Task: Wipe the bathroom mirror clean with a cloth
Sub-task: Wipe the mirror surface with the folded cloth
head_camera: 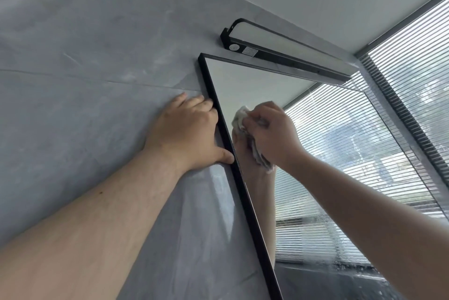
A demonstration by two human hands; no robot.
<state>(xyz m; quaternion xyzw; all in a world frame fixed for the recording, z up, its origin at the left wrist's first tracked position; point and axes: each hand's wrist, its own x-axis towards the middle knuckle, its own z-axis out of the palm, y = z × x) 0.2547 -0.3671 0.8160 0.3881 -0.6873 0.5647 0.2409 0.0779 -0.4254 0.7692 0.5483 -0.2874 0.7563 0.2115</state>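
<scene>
A mirror (245, 81) in a thin black frame (245, 192) hangs on a grey tiled wall and reflects window blinds. My right hand (272, 132) grips a crumpled whitish cloth (239, 117) and presses it against the glass near the mirror's upper left edge. The cloth's tail hangs below the fist. My left hand (188, 129) rests flat on the wall beside the mirror, with its fingers and thumb touching the frame's outer edge. Water droplets show on the lower part of the glass.
A black bar lamp (279, 51) is fixed to the wall just above the mirror. A window with horizontal blinds (418, 76) stands at the right. The grey wall (85, 56) spreads to the left, under a white ceiling.
</scene>
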